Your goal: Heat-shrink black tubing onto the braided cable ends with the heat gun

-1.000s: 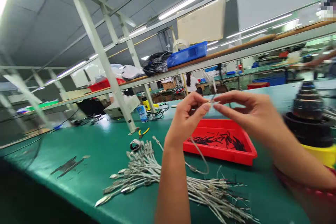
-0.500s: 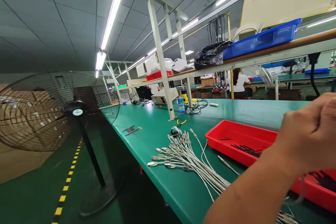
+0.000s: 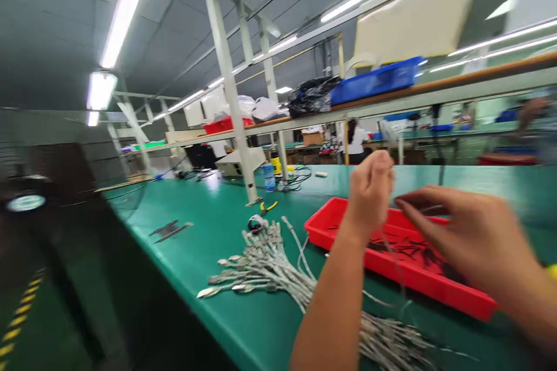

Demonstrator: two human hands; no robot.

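Observation:
My left hand [image 3: 369, 194] is closed in a fist above the red tray, and a thin pale cable [image 3: 397, 266] hangs down from it. To its right is my right hand [image 3: 465, 232], thumb and fingers brought together in a pinch and blurred; whatever lies between them is too small to make out. Below both hands the red tray [image 3: 322, 231] holds many short, thin black pieces [image 3: 409, 249]. A bundle of grey cables with metal plugs [image 3: 278, 269] is spread on the green bench, running under my left forearm.
Yellow-handled pliers [image 3: 268, 207] and a roll of tape [image 3: 256, 224] lie behind the bundle. A blue spray can [image 3: 268, 177] stands by the white post [image 3: 230, 87]. Overhead, a shelf carries a blue bin [image 3: 376, 82]. A fan [image 3: 26, 203] stands left; a person [image 3: 357, 139] sits beyond.
The view has swung right, so the fan slides toward the left edge. My right hand has come into view beside my left hand, which appears nearer the middle.

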